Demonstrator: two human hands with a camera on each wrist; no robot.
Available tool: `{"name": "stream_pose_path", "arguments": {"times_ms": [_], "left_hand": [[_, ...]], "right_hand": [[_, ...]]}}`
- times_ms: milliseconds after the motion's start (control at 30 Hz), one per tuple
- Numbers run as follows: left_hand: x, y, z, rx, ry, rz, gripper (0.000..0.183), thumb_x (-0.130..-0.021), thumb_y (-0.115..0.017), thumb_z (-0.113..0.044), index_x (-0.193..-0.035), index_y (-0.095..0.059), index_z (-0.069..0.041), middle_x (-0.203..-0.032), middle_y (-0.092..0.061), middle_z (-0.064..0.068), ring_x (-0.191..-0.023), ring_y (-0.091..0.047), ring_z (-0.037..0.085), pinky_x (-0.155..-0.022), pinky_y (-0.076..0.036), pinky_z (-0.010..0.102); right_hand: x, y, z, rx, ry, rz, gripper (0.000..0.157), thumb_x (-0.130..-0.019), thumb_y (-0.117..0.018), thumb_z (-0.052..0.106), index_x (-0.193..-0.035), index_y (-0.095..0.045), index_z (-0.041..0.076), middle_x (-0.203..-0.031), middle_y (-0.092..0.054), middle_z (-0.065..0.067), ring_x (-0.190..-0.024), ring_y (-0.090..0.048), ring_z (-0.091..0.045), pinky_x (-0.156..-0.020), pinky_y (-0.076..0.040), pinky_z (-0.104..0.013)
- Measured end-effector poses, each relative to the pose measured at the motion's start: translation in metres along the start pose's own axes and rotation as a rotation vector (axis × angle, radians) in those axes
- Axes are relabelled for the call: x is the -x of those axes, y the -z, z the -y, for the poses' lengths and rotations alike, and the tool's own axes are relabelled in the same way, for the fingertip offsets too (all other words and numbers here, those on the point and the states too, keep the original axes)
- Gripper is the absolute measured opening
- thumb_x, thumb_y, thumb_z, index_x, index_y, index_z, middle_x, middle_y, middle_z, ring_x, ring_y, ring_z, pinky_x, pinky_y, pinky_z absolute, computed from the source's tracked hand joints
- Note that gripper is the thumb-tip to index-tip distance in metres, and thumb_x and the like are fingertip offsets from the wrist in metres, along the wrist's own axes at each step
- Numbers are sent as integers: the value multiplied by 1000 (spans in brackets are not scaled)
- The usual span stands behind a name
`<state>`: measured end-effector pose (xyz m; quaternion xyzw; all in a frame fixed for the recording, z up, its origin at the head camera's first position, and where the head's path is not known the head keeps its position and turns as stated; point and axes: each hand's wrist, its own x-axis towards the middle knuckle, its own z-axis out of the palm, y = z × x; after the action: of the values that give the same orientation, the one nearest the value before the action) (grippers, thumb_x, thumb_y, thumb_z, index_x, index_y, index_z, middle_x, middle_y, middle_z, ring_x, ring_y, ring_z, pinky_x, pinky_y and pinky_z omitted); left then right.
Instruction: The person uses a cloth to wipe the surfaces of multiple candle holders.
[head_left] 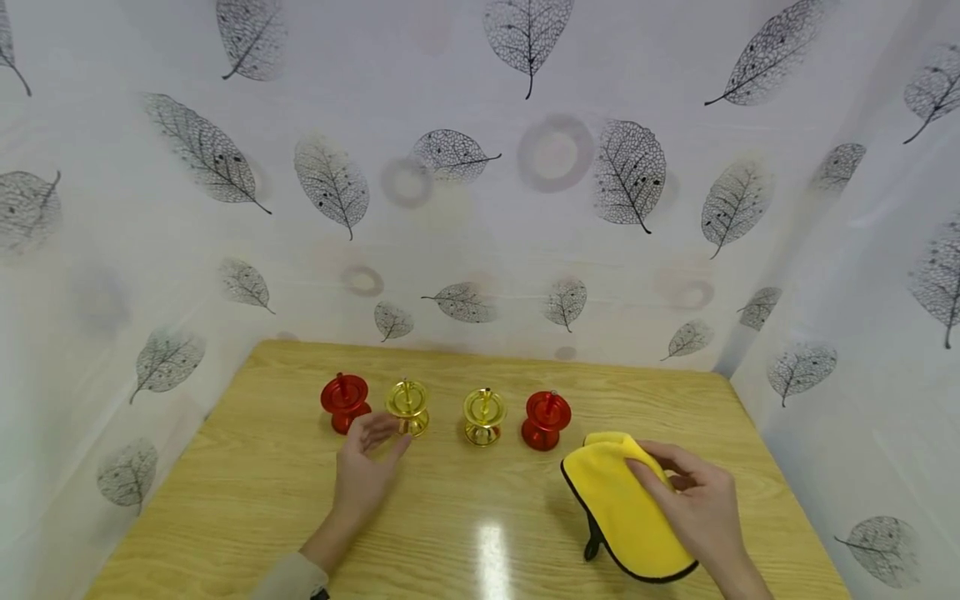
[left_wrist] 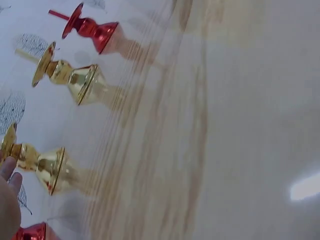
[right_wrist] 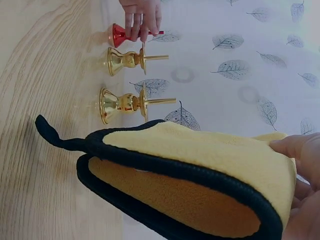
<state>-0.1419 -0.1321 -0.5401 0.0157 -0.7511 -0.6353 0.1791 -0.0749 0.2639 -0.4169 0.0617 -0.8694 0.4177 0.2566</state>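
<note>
Because the right hand [head_left: 697, 500] pinches it between thumb and fingers, the yellow cloth [head_left: 630, 517] hangs folded over the table [head_left: 435, 533], its black-edged sides parted and its black loop [head_left: 592, 546] dangling; that grip probably leaves most of the soft face free. Just beyond it stands the right red holder [head_left: 546, 417], then the right gold holder [head_left: 482, 412], the left gold holder [head_left: 407, 403] and the left red holder [head_left: 345, 400], all upright and apart, perhaps so fingers can pass between them. The left hand [head_left: 366, 468], its grip wide and holding nothing, lies beside the left gold one; whether they touch, I cannot tell. Glossy wood grain throws back a bright patch of light, and pale leaf-printed sheeting [head_left: 457, 237] encloses the back and both sides.
</note>
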Motion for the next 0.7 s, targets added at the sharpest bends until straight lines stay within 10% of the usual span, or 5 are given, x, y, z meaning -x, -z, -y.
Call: {"name": "stream_pose_path", "arguments": {"times_ms": [200, 700], "left_hand": [[-9, 10, 8, -44, 3, -33, 60, -86, -87, -5, -137, -57, 5, -123, -74, 22, -111, -71, 21, -97, -54, 11], [-33, -4, 24, -106, 66, 41, 75, -86, -89, -18, -148, -50, -1, -130, -70, 20, -121, -67, 33, -109, -56, 38]], "right_hand": [[-2, -1, 1, 19, 1, 8, 24, -80, -88, -3, -98, -84, 13, -91, -77, 21, -79, -68, 15, -59, -54, -11], [-1, -2, -2, 6, -6, 34, 24, -82, -86, -2, -100, -83, 14, -92, -77, 21, -79, -70, 11, -58, -54, -13]]}}
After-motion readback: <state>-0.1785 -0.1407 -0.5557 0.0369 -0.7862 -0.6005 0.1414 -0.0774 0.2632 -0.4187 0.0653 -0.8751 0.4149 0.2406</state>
